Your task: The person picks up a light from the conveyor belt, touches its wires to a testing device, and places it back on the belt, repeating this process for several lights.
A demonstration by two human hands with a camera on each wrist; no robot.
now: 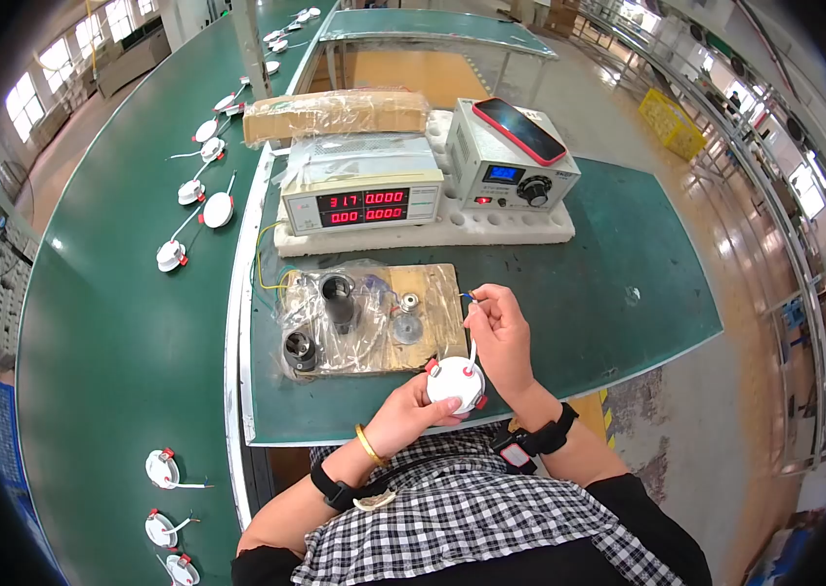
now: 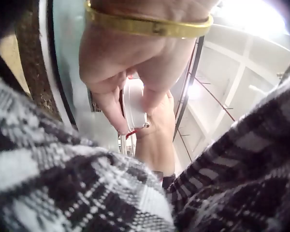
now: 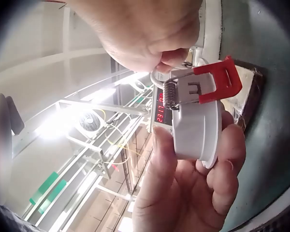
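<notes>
A white round downlight (image 1: 455, 381) with red spring clips is held just above the near edge of the green bench. My left hand (image 1: 435, 407) grips it from below, fingers curled round its body (image 2: 134, 104). A thin white lead runs up from the lamp to my right hand (image 1: 478, 306), which pinches it near its bare ends. In the right wrist view the lamp (image 3: 198, 128) sits in the left hand's fingers (image 3: 159, 164). Its red clip (image 3: 217, 79) and coil spring lie just under the right hand's fingertips (image 3: 173, 58).
A wooden board (image 1: 437, 337) with black sockets under plastic film lies just beyond the hands. Behind it stand a red-digit meter (image 1: 362, 200) and a grey power unit (image 1: 516, 171) with a red phone (image 1: 518, 129) on top. Several more downlights (image 1: 171, 256) lie along the left belt.
</notes>
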